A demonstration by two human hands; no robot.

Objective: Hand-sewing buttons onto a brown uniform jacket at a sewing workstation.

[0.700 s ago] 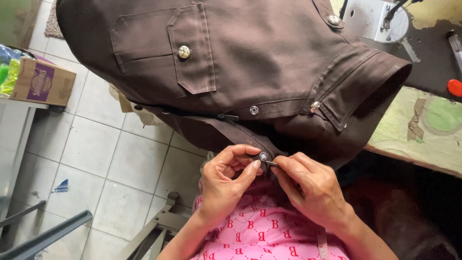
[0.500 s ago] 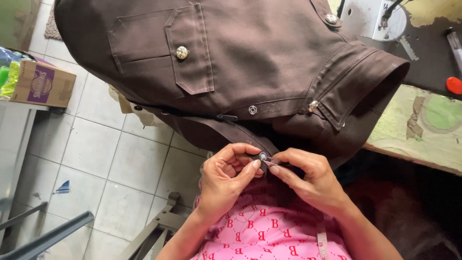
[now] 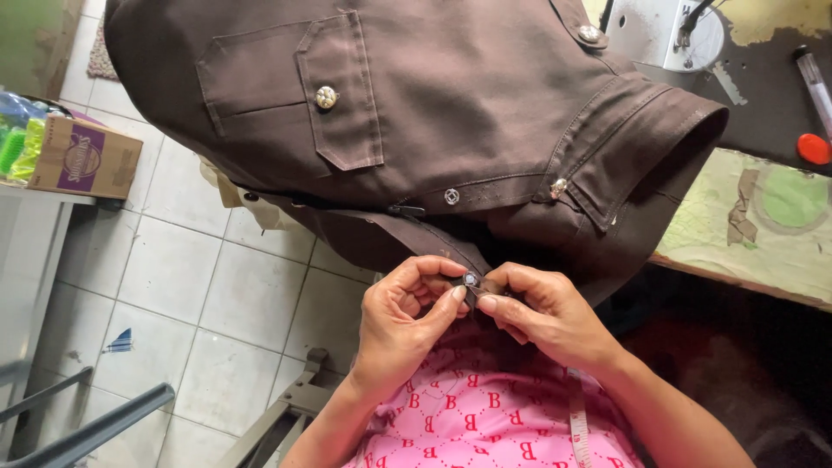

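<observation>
A: Right, largest item first. What fills the view?

B: A brown garment (image 3: 451, 113), draped over the edge of the worktable (image 3: 754, 243). It has a flapped chest pocket (image 3: 295, 95) with a shiny button (image 3: 326, 97) on it. A narrow strap (image 3: 416, 236) of the same cloth hangs from the garment's lower edge.

A: Hands?

B: Both are just below the garment, at the strap's end. The left hand (image 3: 400, 325) has thumb and forefinger pressed together on the strap tip. The right hand (image 3: 546, 316) pinches the same tip from the other side; its fingertips touch the left's.

A: What is between them?

B: A small round metal snap (image 3: 471, 279), held at the strap tip between the two thumbs.

A: Anything else near the garment?

B: A cardboard box (image 3: 82, 160) to its left, over a tiled floor (image 3: 173, 277). To its right, a red cap (image 3: 815, 149) lies on the worktable. A second snap (image 3: 451, 197) sits on the garment's hem, above the hands.
</observation>
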